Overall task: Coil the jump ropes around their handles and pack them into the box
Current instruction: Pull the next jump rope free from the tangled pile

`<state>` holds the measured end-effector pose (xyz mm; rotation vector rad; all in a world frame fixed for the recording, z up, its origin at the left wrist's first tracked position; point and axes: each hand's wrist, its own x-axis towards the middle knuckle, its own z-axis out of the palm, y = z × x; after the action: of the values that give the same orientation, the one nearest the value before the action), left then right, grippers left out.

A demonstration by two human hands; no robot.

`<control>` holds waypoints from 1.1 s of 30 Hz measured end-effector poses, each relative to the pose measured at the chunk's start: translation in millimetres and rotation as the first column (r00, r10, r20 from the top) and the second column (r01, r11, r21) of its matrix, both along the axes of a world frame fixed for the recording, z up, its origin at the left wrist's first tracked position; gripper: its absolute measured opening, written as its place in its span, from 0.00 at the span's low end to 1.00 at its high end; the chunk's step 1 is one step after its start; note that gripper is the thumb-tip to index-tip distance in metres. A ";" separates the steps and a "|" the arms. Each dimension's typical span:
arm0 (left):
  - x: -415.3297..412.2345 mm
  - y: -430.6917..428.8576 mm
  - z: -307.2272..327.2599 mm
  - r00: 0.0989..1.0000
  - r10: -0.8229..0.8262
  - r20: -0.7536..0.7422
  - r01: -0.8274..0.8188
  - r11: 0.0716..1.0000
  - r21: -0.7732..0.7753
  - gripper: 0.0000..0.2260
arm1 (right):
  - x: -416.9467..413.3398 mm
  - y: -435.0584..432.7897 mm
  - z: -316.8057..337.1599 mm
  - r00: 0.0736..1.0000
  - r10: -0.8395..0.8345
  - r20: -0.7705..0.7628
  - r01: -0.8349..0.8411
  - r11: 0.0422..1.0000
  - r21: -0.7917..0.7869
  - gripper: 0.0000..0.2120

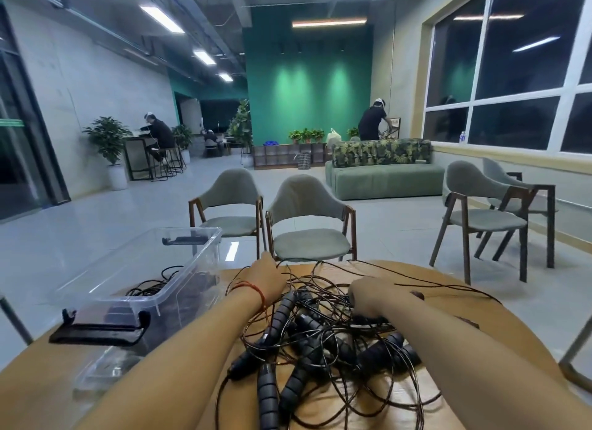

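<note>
A tangled heap of jump ropes (320, 343) with black ribbed handles and thin dark cords covers the middle of the round wooden table (448, 288). My left hand (266, 275) reaches over the far side of the heap with its fingers curled down out of sight among the cords. My right hand (374, 296) lies on the heap's right side, fingers curled down onto a black handle (371, 320). A clear plastic box (134, 279) with black latches stands at the left; a coiled rope (150, 288) lies inside it.
The box's clear lid (105, 365) lies flat on the table in front of the box. Two grey chairs (307, 224) stand just beyond the table's far edge, and more chairs (490, 211) stand to the right. People work far off in the room.
</note>
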<state>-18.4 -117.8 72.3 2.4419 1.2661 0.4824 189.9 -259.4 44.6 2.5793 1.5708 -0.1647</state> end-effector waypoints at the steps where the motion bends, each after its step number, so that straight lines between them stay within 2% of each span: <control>1: -1.4 -0.3 4.9 0.999 0.005 0.038 -0.005 1.000 -0.001 0.12 | 2.2 1.8 1.8 1.000 -0.010 -0.017 0.010 1.000 0.022 0.10; 3: -3.5 -0.7 9.8 0.998 -0.011 0.056 0.012 1.000 -0.002 0.11 | 5.8 3.5 7.6 0.997 -0.029 -0.074 0.034 0.997 0.071 0.10; 6: -5.7 -4.5 6.6 0.998 -0.040 0.051 0.039 0.999 0.008 0.11 | 14.8 5.9 8.6 0.987 -0.053 -0.151 0.078 0.983 0.166 0.15; 8: -6.9 -6.6 4.2 0.994 -0.026 0.104 0.025 1.000 0.010 0.10 | 20.5 6.6 0.8 0.984 -0.084 -0.155 0.107 0.983 0.147 0.20; 10: -6.9 -6.4 5.5 0.980 -0.002 0.201 -0.003 1.000 0.023 0.09 | 23.5 7.0 -8.0 0.985 -0.109 -0.136 0.131 0.978 0.161 0.24; 14: -10.2 -5.1 12.4 0.936 -0.004 0.351 -0.012 0.999 0.044 0.05 | 31.9 5.9 -7.7 0.976 -0.186 -0.116 0.217 0.900 0.379 0.33; 17: -18.1 -4.9 13.4 0.913 -0.008 0.408 -0.026 0.997 0.077 0.03 | 43.8 5.8 -8.6 0.973 -0.232 -0.004 0.222 0.927 0.302 0.27; 20: -24.0 1.7 7.8 0.936 0.017 0.350 -0.043 0.997 0.065 0.03 | 54.8 4.9 -16.6 0.960 -0.276 0.051 0.257 0.937 0.234 0.25; 23: -25.3 10.6 -2.6 0.969 0.027 0.244 -0.041 0.998 0.052 0.04 | 68.5 4.8 -19.8 0.949 -0.316 -0.005 0.305 0.912 0.274 0.27; 33: -6.0 35.8 -43.9 0.988 0.024 0.154 -0.031 0.999 0.043 0.02 | 126.6 17.3 -36.3 0.934 -0.352 -0.058 0.356 0.914 0.196 0.30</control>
<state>-24.4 -82.0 28.4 2.3744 1.2382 0.6996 316.5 -242.0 8.3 3.0150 1.1618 -0.0653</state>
